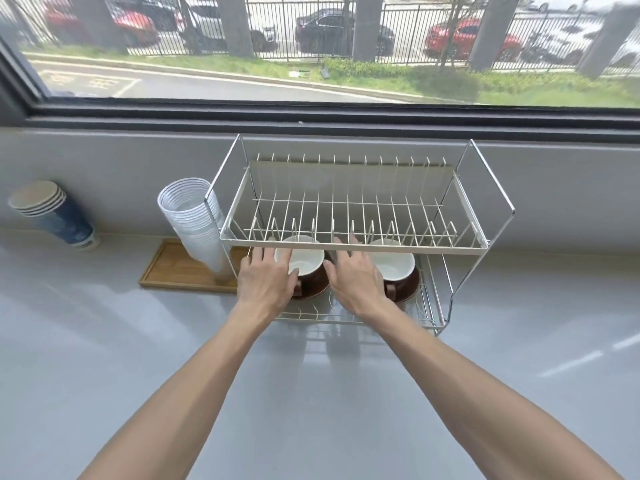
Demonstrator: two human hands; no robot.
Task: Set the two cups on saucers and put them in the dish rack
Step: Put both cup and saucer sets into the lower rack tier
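Note:
Two brown cups with white insides stand on brown saucers on the lower shelf of the white wire dish rack (353,245). The left cup (304,259) sits on its saucer (313,291); the right cup (394,263) sits on its saucer (410,289). My left hand (265,280) rests with spread fingers over the left side of the left cup and saucer. My right hand (356,277) hovers with fingers apart between the two cups, partly covering the right cup's left side. Neither hand grips anything.
The rack's upper shelf holds nothing. A tall stack of clear plastic cups (194,223) stands on a wooden tray (169,271) just left of the rack. Stacked blue paper cups (55,213) lean at the far left. A grey wall and window ledge run behind.

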